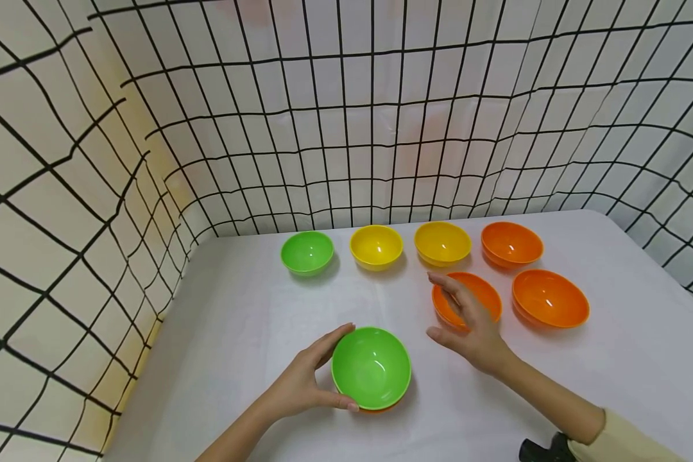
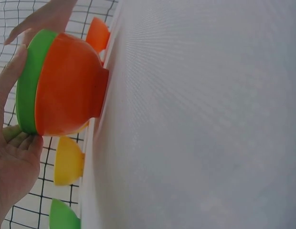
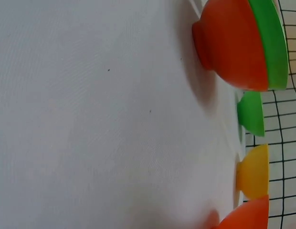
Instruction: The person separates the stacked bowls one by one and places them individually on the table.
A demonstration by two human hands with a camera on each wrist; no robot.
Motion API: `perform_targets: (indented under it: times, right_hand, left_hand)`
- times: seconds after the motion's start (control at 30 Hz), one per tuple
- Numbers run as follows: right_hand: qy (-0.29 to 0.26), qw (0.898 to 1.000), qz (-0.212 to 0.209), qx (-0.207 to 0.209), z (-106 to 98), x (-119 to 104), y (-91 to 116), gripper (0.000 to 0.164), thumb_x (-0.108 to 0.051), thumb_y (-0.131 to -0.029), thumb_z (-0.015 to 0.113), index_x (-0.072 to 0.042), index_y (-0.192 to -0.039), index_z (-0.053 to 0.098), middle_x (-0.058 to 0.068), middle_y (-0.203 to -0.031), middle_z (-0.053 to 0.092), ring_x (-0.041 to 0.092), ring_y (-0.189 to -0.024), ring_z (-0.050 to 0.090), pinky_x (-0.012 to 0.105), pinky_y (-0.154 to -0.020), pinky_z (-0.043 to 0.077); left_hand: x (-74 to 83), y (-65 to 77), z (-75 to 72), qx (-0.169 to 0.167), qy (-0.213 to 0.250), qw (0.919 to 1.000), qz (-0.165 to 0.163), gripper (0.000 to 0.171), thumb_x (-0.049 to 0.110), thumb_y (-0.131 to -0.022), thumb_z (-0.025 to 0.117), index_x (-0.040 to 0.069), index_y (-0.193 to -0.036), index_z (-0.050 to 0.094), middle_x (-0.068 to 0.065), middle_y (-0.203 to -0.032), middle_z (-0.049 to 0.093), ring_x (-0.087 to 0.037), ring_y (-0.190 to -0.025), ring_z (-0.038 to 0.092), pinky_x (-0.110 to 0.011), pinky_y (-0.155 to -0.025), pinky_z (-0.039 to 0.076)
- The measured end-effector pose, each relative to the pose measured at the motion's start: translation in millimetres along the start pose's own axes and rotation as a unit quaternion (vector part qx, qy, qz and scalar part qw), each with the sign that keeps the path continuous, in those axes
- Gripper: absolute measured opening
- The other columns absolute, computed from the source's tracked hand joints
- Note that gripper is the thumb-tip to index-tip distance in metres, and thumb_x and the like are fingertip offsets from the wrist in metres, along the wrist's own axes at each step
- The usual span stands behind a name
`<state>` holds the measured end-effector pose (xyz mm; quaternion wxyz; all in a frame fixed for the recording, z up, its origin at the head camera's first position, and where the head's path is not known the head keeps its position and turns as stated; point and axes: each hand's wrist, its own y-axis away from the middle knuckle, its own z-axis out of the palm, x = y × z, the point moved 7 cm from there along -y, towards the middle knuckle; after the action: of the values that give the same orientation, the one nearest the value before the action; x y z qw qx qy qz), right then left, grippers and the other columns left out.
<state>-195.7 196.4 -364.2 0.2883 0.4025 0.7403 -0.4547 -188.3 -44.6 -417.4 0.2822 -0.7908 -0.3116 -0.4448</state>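
A green bowl (image 1: pixel 371 367) sits nested in an orange bowl (image 2: pixel 70 86), whose foot stands on the table. My left hand (image 1: pixel 306 378) grips the green bowl by its left side, thumb near the front and fingers at the back of the rim. My right hand (image 1: pixel 472 330) is in the air with fingers spread and slightly bent, holding nothing. It partly hides an orange bowl (image 1: pixel 480 292) behind it in the head view. The right wrist view does not show that hand, only the nested bowls and others beyond.
Along the back stand a green bowl (image 1: pixel 307 252), two yellow bowls (image 1: pixel 376 247) (image 1: pixel 442 242) and an orange bowl (image 1: pixel 511 244). Another orange bowl (image 1: pixel 550 298) is at the right. A black-lined net (image 1: pixel 372 115) rises behind and left of the white table (image 1: pixel 219 333).
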Motion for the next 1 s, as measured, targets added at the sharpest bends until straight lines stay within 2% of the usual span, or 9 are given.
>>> perform_targets:
  times: [0.13,0.3,0.5,0.6,0.77,0.83,1.0]
  right_hand:
    - [0.004,1.000,-0.004,-0.028,11,-3,-1,0.076,-0.001,-0.075,0.073,-0.005,-0.140,0.033,0.010,-0.142,0.037,0.013,-0.134,0.031,0.015,-0.108,0.024]
    - [0.006,0.997,0.008,-0.071,28,-7,-2,0.078,-0.010,-0.076,0.074,-0.012,-0.141,0.031,0.002,-0.144,0.035,0.011,-0.134,0.030,0.015,-0.109,0.024]
    - [0.007,0.994,0.012,-0.111,41,-11,-2,0.080,-0.015,-0.076,0.075,-0.014,-0.142,0.030,0.000,-0.145,0.034,0.013,-0.134,0.030,0.018,-0.110,0.024]
    - [0.025,0.992,0.015,-0.120,45,-13,-2,0.080,-0.021,-0.076,0.075,-0.017,-0.142,0.031,-0.002,-0.145,0.034,0.015,-0.134,0.031,0.028,-0.110,0.028]
    - [0.064,0.989,0.024,-0.132,52,-10,0,0.080,-0.031,-0.076,0.075,-0.028,-0.142,0.030,-0.007,-0.146,0.033,0.016,-0.133,0.031,0.050,-0.106,0.033]
    - [0.069,0.988,0.022,-0.137,55,-9,1,0.081,-0.033,-0.076,0.075,-0.029,-0.142,0.029,-0.007,-0.146,0.032,0.017,-0.134,0.031,0.054,-0.105,0.033]
    - [0.068,0.987,0.009,-0.145,61,-9,1,0.082,-0.036,-0.075,0.075,-0.027,-0.142,0.029,-0.008,-0.146,0.032,0.020,-0.133,0.032,0.057,-0.103,0.034]
  left_hand:
    - [1.1,-0.3,-0.2,-0.001,-0.002,1.0000,0.007,0.101,0.036,-0.063,0.083,0.024,-0.146,0.025,-0.001,-0.147,0.033,-0.018,-0.136,0.030,-0.034,-0.109,0.031]
    - [0.7,-0.5,-0.3,-0.001,0.006,0.9999,-0.009,0.102,0.035,-0.062,0.084,0.028,-0.145,0.026,0.003,-0.147,0.033,-0.014,-0.136,0.030,-0.033,-0.109,0.030]
    - [0.1,-0.6,-0.3,-0.001,0.012,0.9998,-0.017,0.102,0.036,-0.061,0.084,0.031,-0.144,0.026,0.006,-0.147,0.033,-0.011,-0.135,0.029,-0.032,-0.109,0.030]
    - [-0.4,-0.5,-0.1,0.000,0.010,0.9998,-0.014,0.101,0.036,-0.062,0.084,0.031,-0.144,0.026,0.007,-0.146,0.033,-0.011,-0.135,0.030,-0.032,-0.109,0.030]
    - [0.0,-0.3,-0.2,0.001,0.006,0.9999,-0.012,0.101,0.036,-0.062,0.084,0.031,-0.144,0.026,0.012,-0.145,0.033,-0.011,-0.135,0.030,-0.032,-0.109,0.031]
    - [0.2,-0.2,-0.3,0.001,0.007,0.9999,-0.013,0.101,0.036,-0.062,0.084,0.031,-0.144,0.026,0.012,-0.146,0.033,-0.011,-0.135,0.030,-0.032,-0.109,0.031]
    - [0.9,0.1,-0.7,0.000,0.007,0.9999,-0.014,0.101,0.036,-0.062,0.084,0.030,-0.144,0.026,0.002,-0.147,0.033,-0.012,-0.135,0.029,-0.034,-0.109,0.030]
